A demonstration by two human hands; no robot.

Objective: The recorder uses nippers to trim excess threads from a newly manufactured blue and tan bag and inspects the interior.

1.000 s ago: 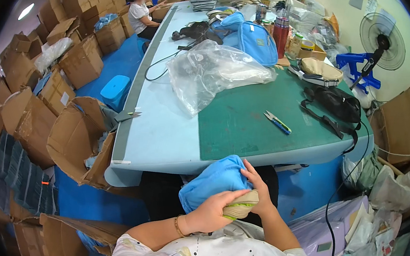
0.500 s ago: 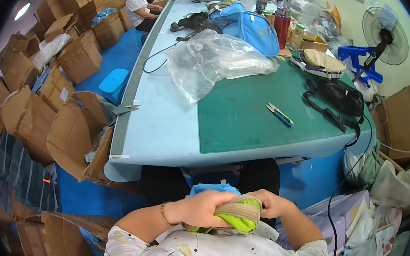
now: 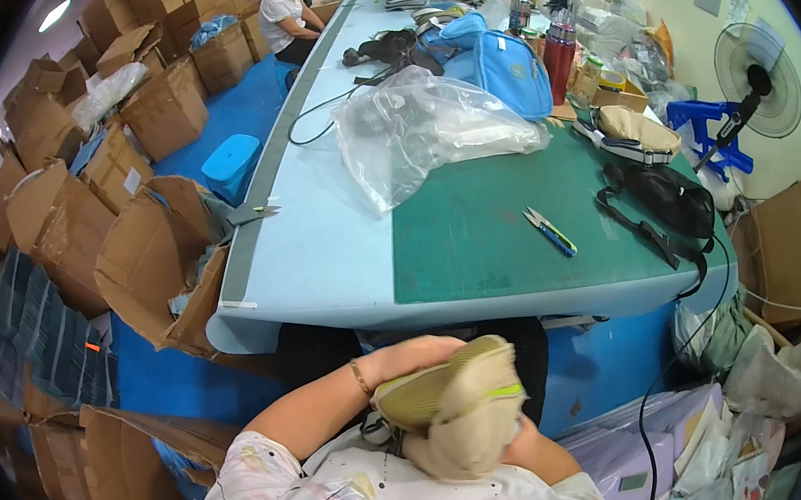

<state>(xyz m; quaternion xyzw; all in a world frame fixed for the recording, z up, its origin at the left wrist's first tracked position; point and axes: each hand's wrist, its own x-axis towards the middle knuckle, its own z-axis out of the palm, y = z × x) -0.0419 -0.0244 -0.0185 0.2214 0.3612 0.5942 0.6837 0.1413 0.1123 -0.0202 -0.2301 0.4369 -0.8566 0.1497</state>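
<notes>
A beige fabric pouch [image 3: 473, 416] with an olive mesh panel and a strip of lime green along one seam is held over my lap, in front of my chest. My left hand [image 3: 423, 358] grips its upper left side, with the fingers partly behind the cloth. My right hand [image 3: 524, 445] holds the pouch from the right, its fingers mostly hidden behind the fabric. On the green mat [image 3: 479, 248] beyond lies a pair of thread snips [image 3: 551, 233] with blue handles.
The table [image 3: 320, 271] carries a clear plastic bag [image 3: 412, 144], a blue bag [image 3: 507, 74], a black waist bag [image 3: 662, 195], a beige waist bag [image 3: 632, 133] and a red bottle [image 3: 558, 60]. Cardboard boxes [image 3: 160, 259] crowd the left. A fan [image 3: 758, 83] stands right; a person [image 3: 283, 18] sits far left.
The pouch has turned in my hands and stands higher: its beige and olive outside shows where bright lime lining showed before. My right hand has moved lower, behind the pouch.
</notes>
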